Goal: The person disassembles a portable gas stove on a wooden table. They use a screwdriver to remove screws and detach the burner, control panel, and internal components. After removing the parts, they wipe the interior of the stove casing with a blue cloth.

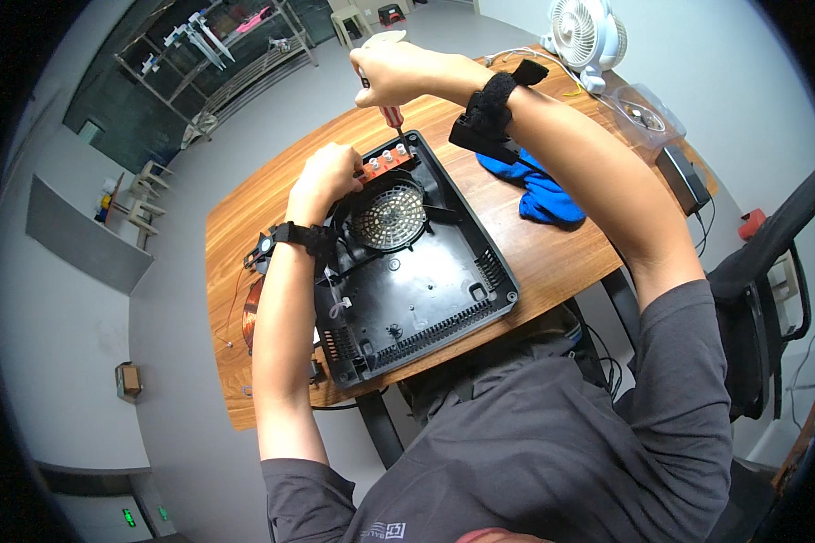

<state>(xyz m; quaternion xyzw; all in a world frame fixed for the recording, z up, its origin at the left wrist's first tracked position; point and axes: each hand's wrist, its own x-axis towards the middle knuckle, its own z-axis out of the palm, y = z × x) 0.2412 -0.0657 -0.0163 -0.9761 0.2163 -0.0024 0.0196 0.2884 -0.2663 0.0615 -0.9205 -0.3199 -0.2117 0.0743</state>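
In front of me lies a black plastic appliance housing (435,271), its inside facing up, with a round vent grille (388,216) near the far end. An orange circuit board (388,163) carrying several pale, round parts sits along the far edge. My left hand (329,175) grips the board's left end, its fingertips partly hidden. Raised above the far corner, my right hand (387,71) is wrapped around a screwdriver with a red and clear handle (392,117). Its shaft points down to the board's right end; whether the tip sits in a screw is too small to tell.
Left of the housing, partly behind my forearm, is a copper coil (251,312). A blue cloth (550,193) lies to the right on the wooden table (557,261). Farther right are a clear plastic box (642,119), a black power adapter (682,180) and a white fan (587,41).
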